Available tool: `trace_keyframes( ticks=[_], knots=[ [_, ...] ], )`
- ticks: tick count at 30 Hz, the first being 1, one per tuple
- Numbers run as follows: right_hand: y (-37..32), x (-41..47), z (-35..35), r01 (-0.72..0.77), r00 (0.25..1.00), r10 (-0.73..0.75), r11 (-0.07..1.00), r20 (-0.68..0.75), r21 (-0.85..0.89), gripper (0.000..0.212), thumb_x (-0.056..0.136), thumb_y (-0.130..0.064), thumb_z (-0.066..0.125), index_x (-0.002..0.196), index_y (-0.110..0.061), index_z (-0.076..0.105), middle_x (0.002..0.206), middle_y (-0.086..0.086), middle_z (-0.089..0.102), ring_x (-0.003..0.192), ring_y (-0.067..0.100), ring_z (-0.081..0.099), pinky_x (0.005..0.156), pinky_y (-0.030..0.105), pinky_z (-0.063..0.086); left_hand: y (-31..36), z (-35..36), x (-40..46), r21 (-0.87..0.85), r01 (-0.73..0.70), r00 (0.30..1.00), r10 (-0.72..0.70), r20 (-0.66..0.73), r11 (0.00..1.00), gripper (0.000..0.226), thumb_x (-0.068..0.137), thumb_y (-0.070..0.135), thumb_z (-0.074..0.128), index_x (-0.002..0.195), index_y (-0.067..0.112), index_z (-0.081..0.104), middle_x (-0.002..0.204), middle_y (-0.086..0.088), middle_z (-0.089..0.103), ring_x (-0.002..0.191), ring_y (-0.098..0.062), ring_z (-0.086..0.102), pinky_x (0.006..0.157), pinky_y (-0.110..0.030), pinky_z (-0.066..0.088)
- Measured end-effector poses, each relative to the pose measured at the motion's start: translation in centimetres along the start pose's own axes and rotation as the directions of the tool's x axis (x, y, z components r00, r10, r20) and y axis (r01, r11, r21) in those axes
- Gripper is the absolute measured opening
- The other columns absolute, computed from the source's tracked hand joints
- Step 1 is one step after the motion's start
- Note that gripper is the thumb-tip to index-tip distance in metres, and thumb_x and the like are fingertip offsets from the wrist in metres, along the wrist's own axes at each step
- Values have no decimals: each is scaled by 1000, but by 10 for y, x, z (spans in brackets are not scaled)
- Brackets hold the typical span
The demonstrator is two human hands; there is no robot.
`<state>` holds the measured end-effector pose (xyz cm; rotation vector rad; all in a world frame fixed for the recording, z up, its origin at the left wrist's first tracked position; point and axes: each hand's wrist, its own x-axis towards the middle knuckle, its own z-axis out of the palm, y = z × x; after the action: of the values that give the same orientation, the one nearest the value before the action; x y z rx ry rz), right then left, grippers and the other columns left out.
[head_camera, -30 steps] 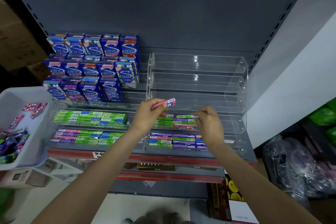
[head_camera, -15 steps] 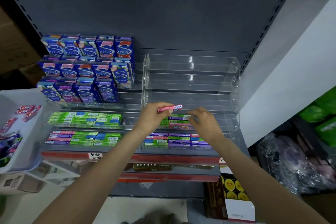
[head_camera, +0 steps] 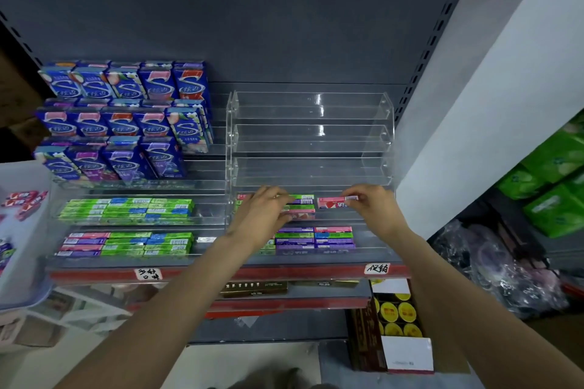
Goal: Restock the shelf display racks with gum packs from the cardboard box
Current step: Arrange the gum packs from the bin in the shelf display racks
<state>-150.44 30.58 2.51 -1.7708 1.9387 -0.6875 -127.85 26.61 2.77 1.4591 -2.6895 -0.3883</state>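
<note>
My right hand (head_camera: 374,204) pinches the right end of a pink gum pack (head_camera: 333,201), which lies in the second tier of the clear acrylic rack (head_camera: 311,142) to the right of a small stack of green, purple and pink packs (head_camera: 301,207). My left hand (head_camera: 264,210) rests with curved fingers on the left part of that stack and hides it. The tier below holds rows of purple, green and pink packs (head_camera: 316,240). The rack's three upper tiers hold nothing. A white bin (head_camera: 28,249) at the left edge contains loose red packs (head_camera: 25,200).
The left rack carries blue gum boxes (head_camera: 123,117) above rows of green packs (head_camera: 126,208). A white wall (head_camera: 493,104) closes off the right. Green packages (head_camera: 553,186), plastic bags (head_camera: 493,262) and a carton of yellow-lidded tins (head_camera: 395,316) sit lower right.
The pink pack passed from my left hand to my right hand and went down into the second tier, right of the stack. My left hand dropped onto the stacked packs.
</note>
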Motion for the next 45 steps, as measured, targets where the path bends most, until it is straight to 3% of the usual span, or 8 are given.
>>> trace_keyframes(
  ticks=[4, 10, 18, 27, 34, 36, 39, 45],
  knots=[
    [5, 3, 8, -23, 995, 34, 993, 89, -120, 22, 93, -9, 54, 111, -10, 68, 114, 6, 67, 98, 20, 62, 82, 18, 41, -4, 6, -1, 118, -23, 998, 16, 56, 993, 45, 99, 30, 44, 143, 26, 37, 150, 3, 33, 137, -17, 30, 111, -35, 24],
    [1, 4, 17, 21, 967, 20, 987, 253, -157, 24, 93, -27, 56, 112, -16, 66, 114, 4, 65, 100, 19, 59, 89, 29, 48, -3, 8, 5, 115, -25, 1000, 25, 7, 993, 40, 98, 24, 46, 138, 25, 44, 142, 3, 43, 132, -16, 38, 110, -34, 27],
    [-14, 3, 24, 94, 962, -13, 952, 271, -290, 31, 96, -26, 51, 124, -16, 59, 121, 6, 60, 105, 23, 58, 89, 33, 49, 0, 11, 5, 109, -5, 1000, 8, -26, 994, 38, 97, 27, 48, 135, 21, 46, 138, 1, 46, 128, -18, 41, 107, -35, 31],
    [-36, 7, 22, 112, 980, -80, 978, 180, -176, 31, 94, -20, 54, 123, -11, 60, 122, 8, 60, 107, 23, 57, 91, 29, 45, -8, 0, -5, -58, 13, 989, -21, -147, 998, 36, 97, 29, 48, 132, 22, 49, 130, 3, 51, 122, -16, 45, 102, -32, 35],
    [-130, 26, 64, 241, 965, -239, 970, 106, -5, 23, 92, -14, 56, 113, -10, 65, 106, 7, 64, 93, 19, 63, 90, 28, 48, -71, -40, -54, -343, 124, 901, -250, -353, 931, 20, 93, 21, 55, 111, 16, 63, 103, -1, 62, 94, -16, 60, 83, -36, 50],
    [-169, 31, 87, 294, 948, -294, 956, 125, 22, 21, 91, -13, 56, 110, -10, 66, 104, 7, 64, 90, 19, 62, 85, 23, 45, -101, -51, -75, -397, 172, 855, -337, -395, 901, 19, 92, 19, 56, 108, 15, 64, 99, -1, 63, 92, -16, 59, 81, -35, 51],
    [-231, 35, 134, 364, 912, -368, 930, 179, 58, 22, 92, -13, 54, 110, -12, 66, 103, 6, 63, 92, 19, 62, 87, 28, 47, -159, -63, -113, -421, 232, 786, -424, -449, 877, 17, 91, 16, 59, 106, 11, 66, 98, -4, 65, 92, -20, 60, 80, -36, 50],
    [-367, 43, 262, 430, 849, -444, 895, 286, 116, 23, 91, -13, 51, 108, -14, 66, 105, 9, 64, 96, 23, 60, 88, 38, 46, -309, -64, -193, -473, 417, 696, -607, -384, 776, 17, 89, 14, 60, 103, 10, 67, 99, -10, 67, 92, -27, 61, 78, -39, 51]
  ],
)
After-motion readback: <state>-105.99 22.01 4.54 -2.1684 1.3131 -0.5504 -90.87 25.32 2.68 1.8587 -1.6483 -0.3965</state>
